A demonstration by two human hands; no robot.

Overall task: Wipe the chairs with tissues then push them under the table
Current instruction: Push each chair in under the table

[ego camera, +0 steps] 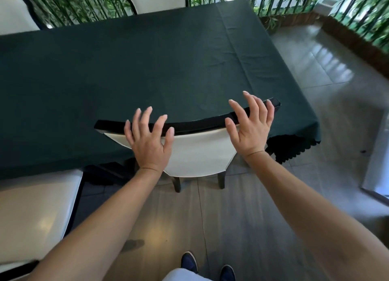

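Bamboo screens a tiled floor around the green-clothed surface. One chair is tucked under its near edge. Both hands, left and right, spread flat-fingered at its black top rail, gripping nothing.

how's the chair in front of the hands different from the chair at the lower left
The chair in front of the hands is pushed in, its seat hidden under the green tablecloth; the lower-left chair stands out from the table with its white seat in full view. The left hand and right hand, fingers spread, are at the first chair's black top rail; nobody touches the second. Both have white upholstery and dark frames.
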